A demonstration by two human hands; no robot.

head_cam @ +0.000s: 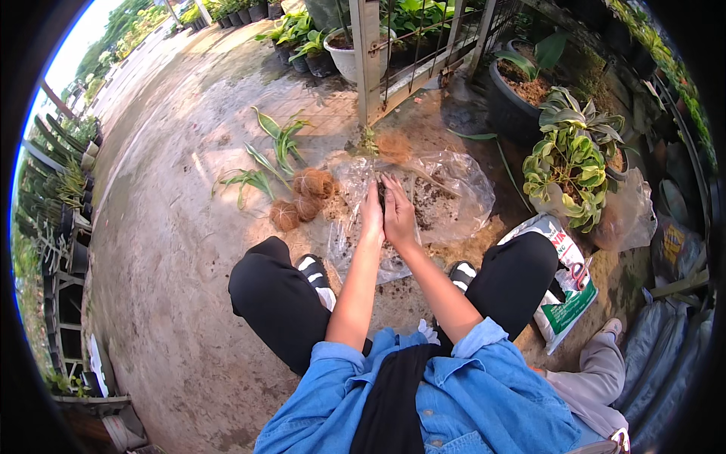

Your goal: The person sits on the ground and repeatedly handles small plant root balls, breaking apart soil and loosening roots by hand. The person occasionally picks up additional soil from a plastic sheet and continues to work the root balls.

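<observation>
My left hand (371,214) and my right hand (399,213) are pressed together, palms facing, around a clump of dark soil (382,196). Only a dark strip of the clump shows between them. Just beyond my fingertips is a small leafy plant (370,142); whether its roots are in the clump I cannot tell. Clear plastic sheeting (473,170) strewn with crumbs of soil (434,198) lies under my hands. A loose wad of brown coconut fibre (394,146) sits past its far edge. To the left rest several thread-wrapped fibre balls (284,215) with long green leaves (282,139) sprouting from them.
A fertilizer sack (567,312) with red-handled scissors (579,276) on it lies by my right knee. Behind it stand a variegated potted plant (567,164) and a black pot (513,108). A metal gate (367,62) rises ahead. Another person's leg (595,363) is at right.
</observation>
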